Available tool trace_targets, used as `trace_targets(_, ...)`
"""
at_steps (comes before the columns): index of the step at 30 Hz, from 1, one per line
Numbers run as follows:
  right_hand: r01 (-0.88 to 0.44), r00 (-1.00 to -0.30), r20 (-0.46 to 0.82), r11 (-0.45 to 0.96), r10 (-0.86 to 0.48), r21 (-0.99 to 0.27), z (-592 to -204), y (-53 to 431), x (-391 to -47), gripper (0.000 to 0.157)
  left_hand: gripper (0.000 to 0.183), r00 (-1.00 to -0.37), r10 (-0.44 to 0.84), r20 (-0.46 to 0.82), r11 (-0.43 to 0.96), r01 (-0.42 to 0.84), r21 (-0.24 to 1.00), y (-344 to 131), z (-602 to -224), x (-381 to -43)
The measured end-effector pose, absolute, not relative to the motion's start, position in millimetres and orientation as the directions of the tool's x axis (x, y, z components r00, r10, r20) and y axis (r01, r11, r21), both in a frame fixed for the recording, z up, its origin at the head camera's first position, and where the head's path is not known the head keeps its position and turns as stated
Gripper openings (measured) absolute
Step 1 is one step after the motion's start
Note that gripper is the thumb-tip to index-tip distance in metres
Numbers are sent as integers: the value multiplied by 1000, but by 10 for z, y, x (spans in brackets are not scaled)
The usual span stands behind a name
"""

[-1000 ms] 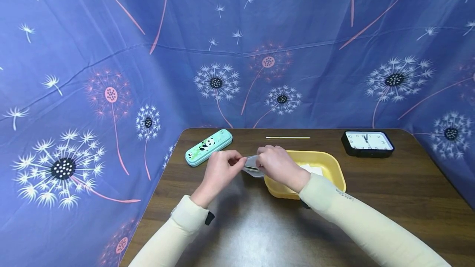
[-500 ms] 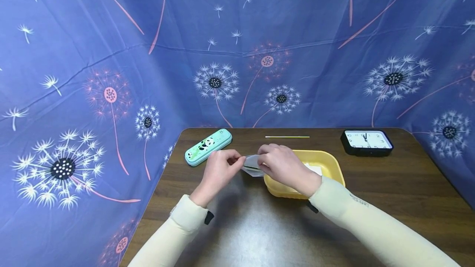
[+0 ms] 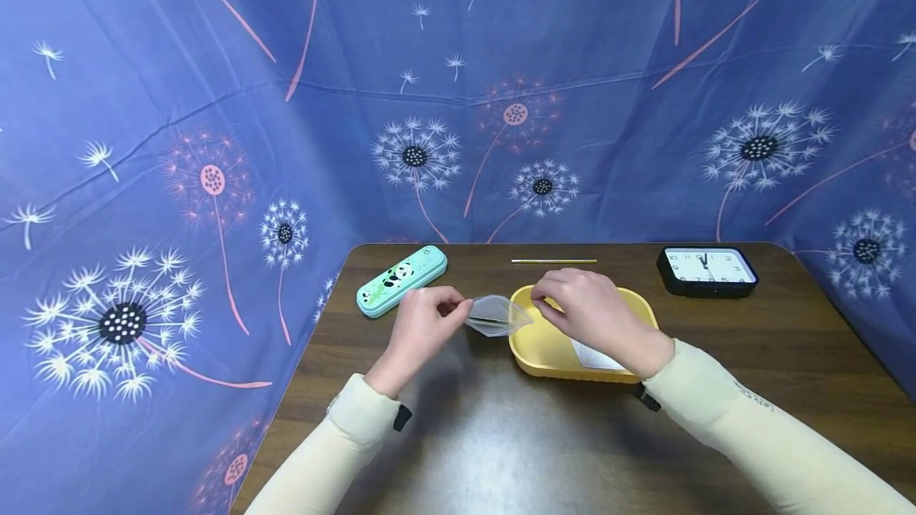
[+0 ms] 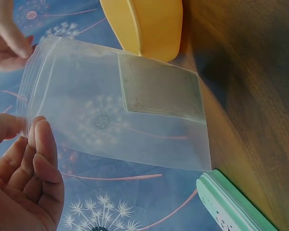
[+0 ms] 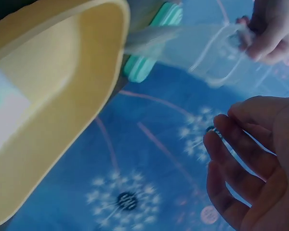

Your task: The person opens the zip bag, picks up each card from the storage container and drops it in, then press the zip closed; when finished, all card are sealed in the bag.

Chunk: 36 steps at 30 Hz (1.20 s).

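My left hand (image 3: pixel 425 332) pinches the edge of a clear zip-top plastic bag (image 4: pixel 86 106) near its mouth. Inside the bag, toward the bottom, a flat greyish rectangle (image 4: pixel 161 86) shows through the plastic. The bag's mouth gapes toward the right in the head view. My right hand (image 3: pixel 590 312) hovers over the yellow basket (image 3: pixel 525 352), just right of the bag, its fingers loosely curved and holding nothing. A white flat piece (image 3: pixel 594 356) lies in the basket, partly hidden by my right wrist.
A mint pencil case (image 3: pixel 401 280) with a panda print lies behind my left hand. Beyond the basket, a thin yellow pencil (image 3: pixel 554 261) lies near the table's back edge. A black-framed clock (image 3: pixel 707 270) stands at the back right. Blue dandelion-print cloth (image 3: pixel 458 102) hangs behind the table.
My right hand has let go of the bag's edge and moved right, over the basket. The bag stays in my left hand, which has hardly moved.
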State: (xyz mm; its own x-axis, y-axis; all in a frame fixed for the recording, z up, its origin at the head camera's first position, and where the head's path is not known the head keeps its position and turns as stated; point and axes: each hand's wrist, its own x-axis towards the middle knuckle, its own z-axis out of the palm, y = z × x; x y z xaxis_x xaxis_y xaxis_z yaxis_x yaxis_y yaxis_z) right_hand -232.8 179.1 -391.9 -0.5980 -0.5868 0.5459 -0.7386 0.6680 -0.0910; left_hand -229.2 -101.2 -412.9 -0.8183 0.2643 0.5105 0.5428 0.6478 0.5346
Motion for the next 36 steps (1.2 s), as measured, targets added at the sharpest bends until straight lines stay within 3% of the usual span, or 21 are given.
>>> trace_targets(11, -594, -780, 349, 790, -519, -152, -4281, 2307, -2607, 13, 12, -797, 272, 540, 638, 569, 519, -1009, -4141, -2296)
trace_targets(19, -562, -816, 260, 814, -517, -148, -4590, 2502, -2734, 19, 13, -800, 268, 536, 637, 565, 525, -1013, -4138, -2283)
trace_targets(24, -542, -833, 218, 829, -508, -136, -4769, 2592, -2785, 14, 13, -802, 269, 533, 640, 563, 523, -1012, -4143, -2284)
trace_targets(28, -498, -867, 112, 852, -486, -160, -4870, 2664, -2823, 9, 13, -807, 264, 528, 645, 555, 526, -1019, -4149, -2289)
trace_targets(30, -478, -878, 54, 862, -476, -169, -4906, 2699, -2839, 18, 12, -811, 263, 523, 646, 550, 529, -1022, -4152, -2293)
trace_targets(36, -436, -886, -70, 875, -458, -208, -4975, 2759, -2862, 65, 12, -815, 263, 516, 648, 545, 532, -1015, -4152, -2298)
